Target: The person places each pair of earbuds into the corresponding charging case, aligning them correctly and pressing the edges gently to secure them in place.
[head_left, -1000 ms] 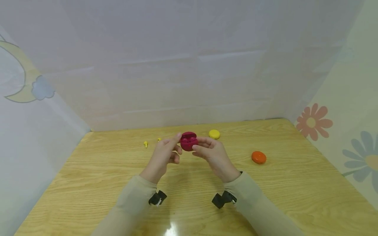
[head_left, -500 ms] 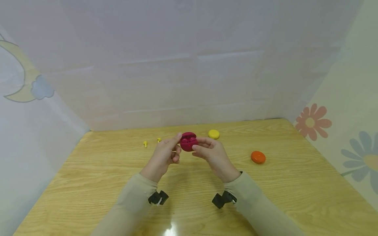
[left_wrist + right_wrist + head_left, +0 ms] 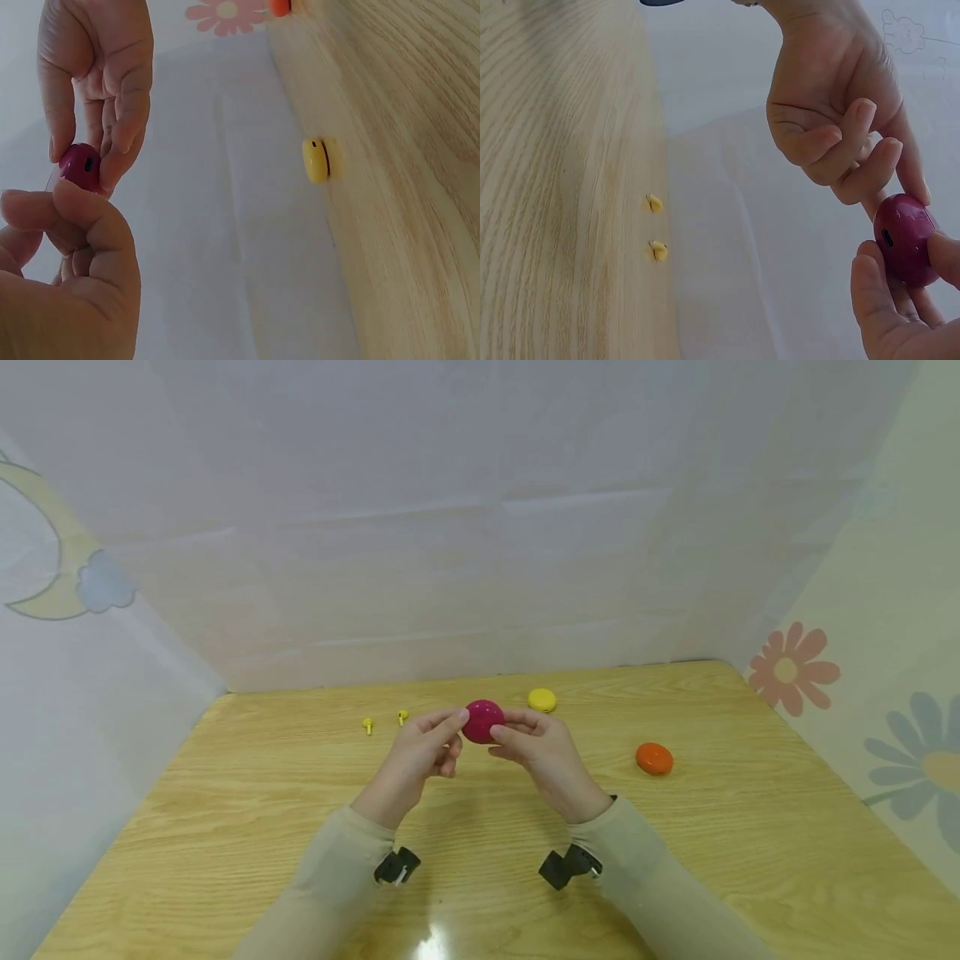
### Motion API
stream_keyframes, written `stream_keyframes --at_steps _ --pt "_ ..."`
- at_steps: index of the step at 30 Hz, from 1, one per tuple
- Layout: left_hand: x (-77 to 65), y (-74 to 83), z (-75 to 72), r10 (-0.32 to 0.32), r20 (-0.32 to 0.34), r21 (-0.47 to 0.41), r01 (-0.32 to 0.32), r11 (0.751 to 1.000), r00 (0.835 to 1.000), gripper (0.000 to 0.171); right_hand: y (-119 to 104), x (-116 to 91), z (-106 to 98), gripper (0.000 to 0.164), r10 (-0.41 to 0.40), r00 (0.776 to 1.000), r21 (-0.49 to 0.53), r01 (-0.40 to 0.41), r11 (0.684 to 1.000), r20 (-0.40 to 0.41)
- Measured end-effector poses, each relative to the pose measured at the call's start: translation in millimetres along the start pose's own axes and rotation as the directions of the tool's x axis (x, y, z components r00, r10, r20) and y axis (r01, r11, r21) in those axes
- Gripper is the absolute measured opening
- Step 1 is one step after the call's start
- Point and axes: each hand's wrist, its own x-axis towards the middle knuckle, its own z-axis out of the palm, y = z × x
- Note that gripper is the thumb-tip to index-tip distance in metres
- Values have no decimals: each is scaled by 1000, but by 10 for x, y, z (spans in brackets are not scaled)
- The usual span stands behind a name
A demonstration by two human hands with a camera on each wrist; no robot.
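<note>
Both hands hold a magenta round earbud case (image 3: pixel 483 722) above the table, its lid down and its glossy top facing the head camera. My left hand (image 3: pixel 414 758) pinches its left edge between thumb and index finger, the other fingers curled beneath. From the opposite edge my right hand (image 3: pixel 546 760) grips it with thumb and fingers. A dark charging port shows on the underside of the case (image 3: pixel 906 240) in the right wrist view. Any earbuds inside are hidden by the lid.
Two yellow earbuds, a left one (image 3: pixel 368 725) and a right one (image 3: pixel 402 717), lie left on the wooden table (image 3: pixel 247 827). A yellow round case (image 3: pixel 542 700) sits near the back edge, an orange round case (image 3: pixel 655 758) further right. A pale wall covering (image 3: pixel 450 568) rises behind.
The magenta case's lid was up, with two magenta earbuds showing inside; now it is down. My left thumb has shifted slightly right and down along with it.
</note>
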Motion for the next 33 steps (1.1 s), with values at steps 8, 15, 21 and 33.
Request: stream_keyframes --at_steps 8,15,21,33 --pt "-18 -44 -3 44 -2 66 -44 997 999 40 -21 -3 -18 31 6 1000 11 -6 1000 -1" --pt "-38 -136 67 106 -68 125 -97 987 992 36 -22 5 -63 33 4 1000 0 -4 1000 5" --pt "-24 -176 160 128 -96 103 -118 988 987 34 -21 -1 -131 37 0 1000 -47 1 999 18" --pt "14 -214 299 93 -106 58 -88 994 990 35 -80 -18 -332 39 0 999 -173 7 985 40"
